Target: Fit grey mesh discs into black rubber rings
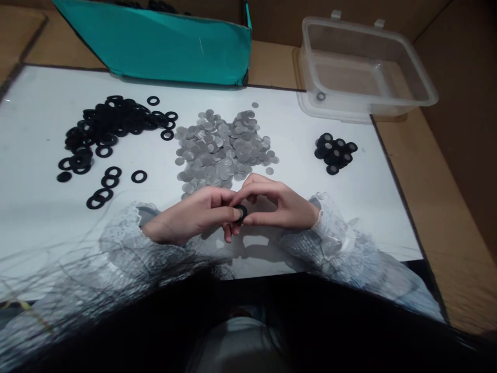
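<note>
Between my two hands, just in front of a heap of thin silvery discs (227, 150), is a black ring (243, 212). My left hand (198, 215) pinches it, the thumb lying across its face and the other fingers underneath. My right hand (274, 204) curls round from the other side, its thumb and fingertips at the ring's edge. Whether a silvery disc sits in this ring is hidden by the left thumb. Loose black rings (112, 122) form a pile at the left. On the right lies a small cluster of black rings with grey centres (336, 153).
A teal box (182, 49) stands at the back with dark pieces inside. At the back right, a clear plastic container (368, 101) rests on its lid, a single ring (320, 96) showing near its front left corner. White sheeting (295, 140) covers the work surface, with cardboard around it.
</note>
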Available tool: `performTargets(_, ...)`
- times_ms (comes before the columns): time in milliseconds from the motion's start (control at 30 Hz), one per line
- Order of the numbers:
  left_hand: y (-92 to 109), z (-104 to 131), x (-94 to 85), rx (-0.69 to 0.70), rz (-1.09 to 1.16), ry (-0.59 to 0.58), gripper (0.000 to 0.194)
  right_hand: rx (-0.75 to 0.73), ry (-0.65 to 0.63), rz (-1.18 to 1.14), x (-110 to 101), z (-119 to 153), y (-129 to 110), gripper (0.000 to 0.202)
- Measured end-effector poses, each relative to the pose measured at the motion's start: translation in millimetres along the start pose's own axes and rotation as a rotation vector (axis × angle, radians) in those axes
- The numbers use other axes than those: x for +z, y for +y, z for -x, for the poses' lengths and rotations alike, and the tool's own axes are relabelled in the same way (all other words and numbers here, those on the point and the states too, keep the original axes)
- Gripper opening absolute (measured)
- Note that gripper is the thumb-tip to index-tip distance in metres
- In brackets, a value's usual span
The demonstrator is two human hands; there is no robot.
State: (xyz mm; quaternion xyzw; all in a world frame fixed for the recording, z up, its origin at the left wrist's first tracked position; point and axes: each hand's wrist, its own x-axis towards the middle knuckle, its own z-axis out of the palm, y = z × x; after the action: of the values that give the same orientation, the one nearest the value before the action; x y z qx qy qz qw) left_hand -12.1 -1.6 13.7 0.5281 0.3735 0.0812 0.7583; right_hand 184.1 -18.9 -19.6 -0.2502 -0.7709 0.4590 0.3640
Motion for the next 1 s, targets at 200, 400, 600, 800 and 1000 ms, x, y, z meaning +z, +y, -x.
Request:
performTargets(200, -2.1, -1.5, -1.2, 0.011, -0.074, 0.05, 0.014, 0.013, 0.066, 0.087, 2.8, 0.1, 0.4, 0.026)
performTargets(400, -5.8, -0.2, -5.9, -0.003, -0.09, 0.142, 0.021, -0.032, 0.163, 0.163, 6.9, 1.1, -0.1, 0.022)
performTargets(600, -6.7, 1.8, -8.4, 0.009, -0.055, 0.166, 0.019, -0.068, 0.192, 0.192, 6.5, 1.4, 1.8, 0.021)
performTargets(800, -6.2, 0.5, -2.8, 0.066, -0.12, 0.23, 0.018, -0.12, 0.263, 0.321, 14.1, 2.7, 2.8, 0.027)
performTargets(1000, -0.2, 3.0, 0.2, 0.081, -0.198, 0.186, 0.017, -0.096, 0.236, 0.284, 12.1, 3.2, 0.7, 0.022)
